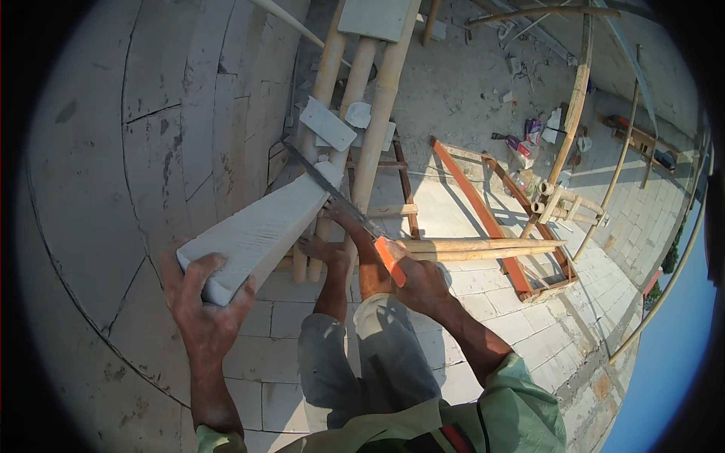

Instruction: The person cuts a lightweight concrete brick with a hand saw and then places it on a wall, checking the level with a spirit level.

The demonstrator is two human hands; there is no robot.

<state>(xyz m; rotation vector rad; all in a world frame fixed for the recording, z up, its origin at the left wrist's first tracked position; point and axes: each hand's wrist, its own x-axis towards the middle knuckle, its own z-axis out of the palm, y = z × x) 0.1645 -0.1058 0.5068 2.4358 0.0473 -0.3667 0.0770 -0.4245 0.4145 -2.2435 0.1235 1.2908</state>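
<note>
A long pale block lies slanted, its far end on bamboo poles, near my bare feet. My left hand grips the block's near end, fingers curled over the top and side. My right hand is closed on the orange handle of a handsaw; the handle's inside is hidden by my fingers. The saw's long metal blade crosses the block's far end. Small cut pieces of block rest on the poles just beyond, and a flat pale slab sits farther up them.
An orange metal frame with bamboo rails stands at my right, with tall bamboo posts beside it. A pale block wall runs along my left. Rubble, bags and a plank with items lie farther back on the floor.
</note>
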